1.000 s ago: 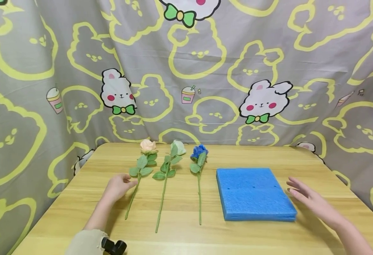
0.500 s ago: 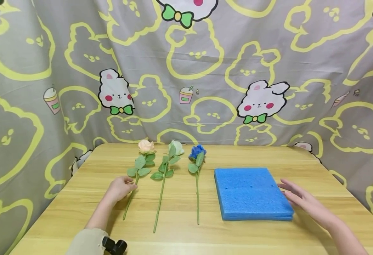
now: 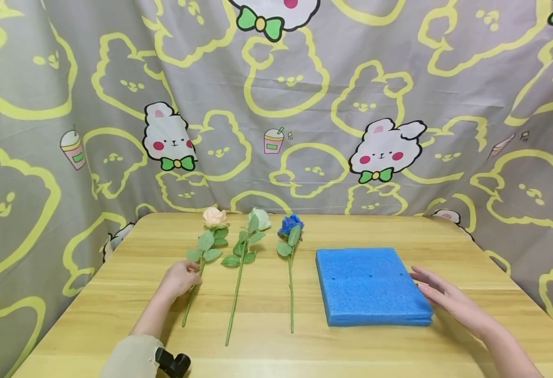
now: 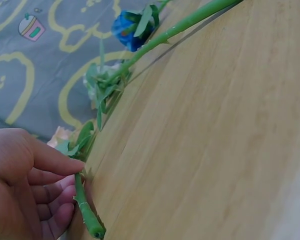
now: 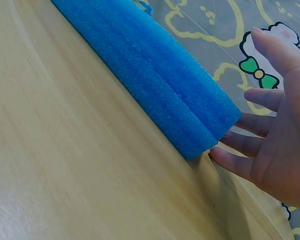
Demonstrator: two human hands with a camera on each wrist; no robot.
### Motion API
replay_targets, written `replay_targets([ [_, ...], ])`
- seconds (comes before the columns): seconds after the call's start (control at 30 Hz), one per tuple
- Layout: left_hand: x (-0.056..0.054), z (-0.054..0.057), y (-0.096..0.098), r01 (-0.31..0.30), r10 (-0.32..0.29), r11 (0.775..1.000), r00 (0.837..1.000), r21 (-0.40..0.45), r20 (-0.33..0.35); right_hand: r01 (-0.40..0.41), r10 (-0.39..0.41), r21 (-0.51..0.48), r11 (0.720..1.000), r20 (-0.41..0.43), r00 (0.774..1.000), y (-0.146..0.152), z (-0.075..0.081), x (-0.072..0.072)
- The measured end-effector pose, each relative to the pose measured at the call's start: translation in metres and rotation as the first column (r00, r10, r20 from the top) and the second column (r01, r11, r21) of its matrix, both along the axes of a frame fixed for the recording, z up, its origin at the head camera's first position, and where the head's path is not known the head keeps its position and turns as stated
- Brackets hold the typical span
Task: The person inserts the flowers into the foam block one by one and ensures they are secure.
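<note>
My left hand pinches the stem of a peach artificial rose, which lies leftmost on the table. In the left wrist view, thumb and forefinger meet at the green stem, just below the leaves; its cut end points toward the camera. To the right lie a pale green-white rose and a blue rose, both untouched. A square blue foam block lies flat on the right. Beside its right edge, my right hand holds its fingers extended, fingertips at the foam's side.
All of this lies on a light wooden table. Behind it and at both sides hangs a grey cartoon-print curtain. Small dark holes dot the foam's top. A black wrist camera sits on the left sleeve.
My left fingers have closed around the peach rose's stem. The right hand has moved left, from a small gap, up to the foam's right edge. The head view has turned slightly right.
</note>
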State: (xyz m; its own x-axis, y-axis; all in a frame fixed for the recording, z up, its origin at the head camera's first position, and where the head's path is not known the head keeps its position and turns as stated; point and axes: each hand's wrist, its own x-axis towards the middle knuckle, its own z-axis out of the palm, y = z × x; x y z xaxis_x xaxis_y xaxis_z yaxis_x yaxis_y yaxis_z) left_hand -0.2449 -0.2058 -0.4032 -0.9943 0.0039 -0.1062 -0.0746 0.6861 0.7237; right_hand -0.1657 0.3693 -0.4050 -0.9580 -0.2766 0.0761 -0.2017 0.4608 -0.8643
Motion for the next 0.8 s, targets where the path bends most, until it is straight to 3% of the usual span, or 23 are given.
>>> replay_targets([
  [0.23,-0.0011,-0.0012,0.0009,-0.019,0.019,1.0,1.0,0.018,0.009,0.002,-0.002,-0.007,1.0,0.013,1.0,-0.0002,-0.0007,0.0012],
  [0.57,0.0014,0.0013,0.0002,-0.03,0.012,0.98,0.996,0.196,0.092,0.001,-0.001,0.0,1.0,0.036,0.999,0.0001,0.0012,0.0021],
  [0.8,0.0019,0.002,0.0011,-0.02,-0.02,0.952,0.992,0.307,0.128,0.006,-0.006,0.012,1.0,0.052,0.999,0.0005,-0.001,0.002],
])
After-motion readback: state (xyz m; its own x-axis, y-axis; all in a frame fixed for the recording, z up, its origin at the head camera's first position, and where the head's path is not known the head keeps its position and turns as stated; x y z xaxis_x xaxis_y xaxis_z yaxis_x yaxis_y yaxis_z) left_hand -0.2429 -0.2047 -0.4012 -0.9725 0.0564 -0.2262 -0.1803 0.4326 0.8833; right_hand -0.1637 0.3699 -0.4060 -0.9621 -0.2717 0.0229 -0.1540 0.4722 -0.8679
